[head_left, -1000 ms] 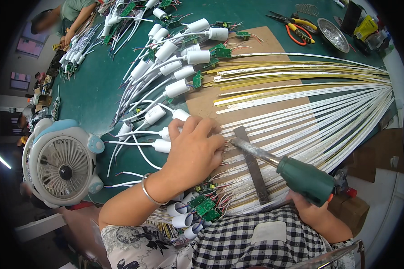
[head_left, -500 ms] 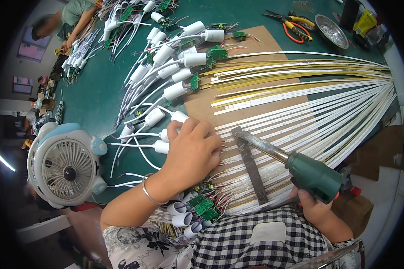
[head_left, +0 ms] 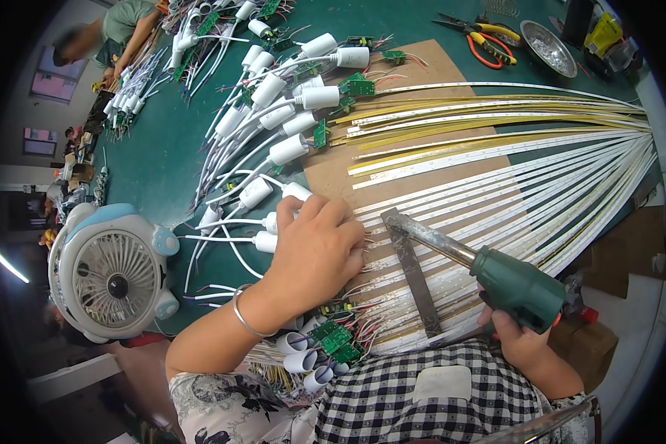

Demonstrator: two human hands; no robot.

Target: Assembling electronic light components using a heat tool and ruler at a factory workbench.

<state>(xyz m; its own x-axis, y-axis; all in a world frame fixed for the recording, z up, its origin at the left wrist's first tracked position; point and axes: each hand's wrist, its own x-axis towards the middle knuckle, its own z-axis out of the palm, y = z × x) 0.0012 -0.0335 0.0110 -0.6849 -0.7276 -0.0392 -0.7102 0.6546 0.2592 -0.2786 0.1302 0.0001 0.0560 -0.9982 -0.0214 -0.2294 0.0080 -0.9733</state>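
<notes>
My right hand [head_left: 520, 337] is closed around the grip of a green soldering gun [head_left: 516, 290]. The gun's metal barrel points left, its tip at the upper end of a flat dark metal bar [head_left: 414, 285] lying across white LED strips [head_left: 451, 214]. My left hand [head_left: 320, 240] is bent over the strips' left ends, fingers curled down. Whatever those fingers pinch is hidden beneath the hand. White lamp sockets [head_left: 265, 241] with white cables lie beside and partly under it. Near my left wrist, more sockets and green circuit boards [head_left: 337, 340] with thin wires lie against the checkered apron [head_left: 392, 403].
A brown board [head_left: 436, 63] lies under the strips on the green table [head_left: 152, 166]. More wired sockets [head_left: 318, 98] are heaped beyond. A fan [head_left: 111, 277] stands at left; pliers [head_left: 488, 44] and a metal dish [head_left: 547, 48] lie far right. Another person [head_left: 122, 33] works at far left.
</notes>
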